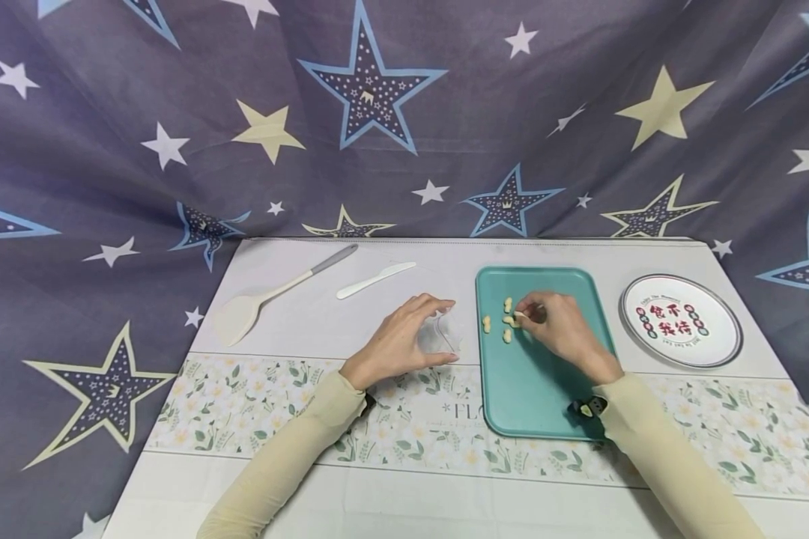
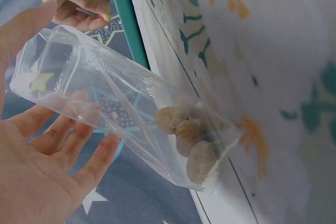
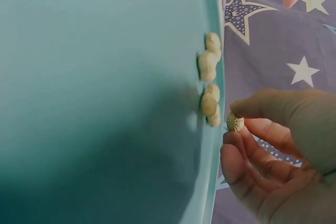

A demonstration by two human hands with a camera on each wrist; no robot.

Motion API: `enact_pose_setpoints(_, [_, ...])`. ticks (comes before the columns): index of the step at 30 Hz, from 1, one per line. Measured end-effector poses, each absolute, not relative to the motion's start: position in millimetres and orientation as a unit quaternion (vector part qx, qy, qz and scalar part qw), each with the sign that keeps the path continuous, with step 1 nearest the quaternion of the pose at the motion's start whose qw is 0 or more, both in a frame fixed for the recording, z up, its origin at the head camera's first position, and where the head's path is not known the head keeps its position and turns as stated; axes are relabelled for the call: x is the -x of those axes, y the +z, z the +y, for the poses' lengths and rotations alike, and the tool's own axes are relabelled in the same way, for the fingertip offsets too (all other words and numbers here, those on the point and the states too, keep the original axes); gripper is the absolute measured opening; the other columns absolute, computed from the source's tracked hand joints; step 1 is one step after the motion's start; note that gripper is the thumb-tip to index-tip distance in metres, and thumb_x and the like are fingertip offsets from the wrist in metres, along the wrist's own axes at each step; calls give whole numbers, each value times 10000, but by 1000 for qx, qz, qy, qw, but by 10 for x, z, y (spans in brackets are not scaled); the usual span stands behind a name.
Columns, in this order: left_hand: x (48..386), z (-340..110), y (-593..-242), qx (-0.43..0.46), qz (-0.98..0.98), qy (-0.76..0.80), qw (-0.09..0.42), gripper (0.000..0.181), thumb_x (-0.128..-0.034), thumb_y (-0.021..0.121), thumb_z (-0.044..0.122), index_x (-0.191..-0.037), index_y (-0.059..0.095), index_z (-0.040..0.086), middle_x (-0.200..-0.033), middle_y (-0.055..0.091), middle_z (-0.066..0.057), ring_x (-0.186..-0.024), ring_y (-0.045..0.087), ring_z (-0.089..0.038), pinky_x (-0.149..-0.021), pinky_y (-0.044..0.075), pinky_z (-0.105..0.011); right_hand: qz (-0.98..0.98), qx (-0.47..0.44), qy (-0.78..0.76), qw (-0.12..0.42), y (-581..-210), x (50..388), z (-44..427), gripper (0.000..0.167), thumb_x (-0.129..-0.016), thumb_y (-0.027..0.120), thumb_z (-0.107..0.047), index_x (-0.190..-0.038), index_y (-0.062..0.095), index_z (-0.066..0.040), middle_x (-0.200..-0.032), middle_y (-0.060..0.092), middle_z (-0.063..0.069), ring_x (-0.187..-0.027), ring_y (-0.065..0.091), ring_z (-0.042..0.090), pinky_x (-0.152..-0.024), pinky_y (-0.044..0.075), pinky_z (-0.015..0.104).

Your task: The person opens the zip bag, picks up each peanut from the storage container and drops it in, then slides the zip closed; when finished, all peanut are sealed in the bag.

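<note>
Beside the tray [image 1: 526, 397], the left hand [image 1: 398, 340] — thumb and fingers spread wide — curves around a clear bag [image 2: 134, 90]; the right hand [image 1: 561, 327] pinches a peanut [image 3: 236, 123] above the tray. A loose pinch could drop it; slack plastic could fold inward.

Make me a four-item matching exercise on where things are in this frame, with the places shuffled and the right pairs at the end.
1. Teal tray
2. Clear bag
3. Spatula
4. Round plate

A. Toward the table's right end
B. Between the left hand's thumb and fingers
C. Beneath the right hand, which pinches a peanut
D. Toward the table's left end

Pairs: 1-C, 2-B, 3-D, 4-A
</note>
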State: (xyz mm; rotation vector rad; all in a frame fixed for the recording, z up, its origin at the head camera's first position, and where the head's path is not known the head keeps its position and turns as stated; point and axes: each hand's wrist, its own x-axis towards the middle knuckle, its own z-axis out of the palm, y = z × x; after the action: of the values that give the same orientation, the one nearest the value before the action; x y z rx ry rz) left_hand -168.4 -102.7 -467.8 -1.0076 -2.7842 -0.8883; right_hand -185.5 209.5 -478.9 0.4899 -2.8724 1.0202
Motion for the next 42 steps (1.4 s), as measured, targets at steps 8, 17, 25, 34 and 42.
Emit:
enact_pose_setpoints(8, [1685, -1028, -4671, 323, -903, -283, 20, 849, -788, 886, 523, -1495, 541, 204, -1350, 622, 45, -1236, 614, -175, -1080, 540, -389, -919, -170, 354, 33, -4683, 1771, 1939, 112, -909, 784, -69, -1018, 775, -43, -911, 780, 101, -773, 723, 204, -707, 613, 328])
enact_pose_setpoints(17, [1692, -1030, -4665, 325, -898, -296, 19, 844, -784, 898, 495, -1481, 559, 161, -1339, 626, 36, -1220, 628, -204, -1052, 554, -401, -908, -185, 373, 41, -4589, 1690, 1774, 109, -885, 791, -42, -990, 767, -51, -913, 769, 96, -759, 711, 170, -694, 621, 298])
enact_pose_setpoints(25, [1690, -1030, -4670, 326, -899, -291, 24, 836, -781, 899, 497, -1478, 557, 188, -1343, 627, 42, -1217, 619, -163, -1049, 556, -377, -895, -206, 393, 50, -4549, 1638, 1625, 109, -880, 803, -42, -985, 774, -49, -880, 759, 77, -744, 699, 149, -676, 617, 260])
enact_pose_setpoints(34, [1691, -1025, -4681, 329, -897, -293, 29, 846, -772, 905, 494, -1471, 566, 161, -1328, 635, 24, -1199, 623, -165, -1030, 563, -386, -886, -221, 405, 46, -4532, 1606, 1474, 116, -899, 780, -49, -1013, 780, -74, -895, 760, 62, -764, 703, 143, -662, 598, 218])
enact_pose_setpoints(42, [1695, -1013, -4694, 333, -894, -299, 29, 835, -788, 895, 498, -1480, 558, 175, -1327, 638, 16, -1193, 621, -174, -1002, 572, -389, -875, -247, 415, 33, -4488, 1573, 1318, 119, -910, 779, -61, -1027, 778, -83, -938, 749, 58, -802, 697, 138, -686, 612, 249])
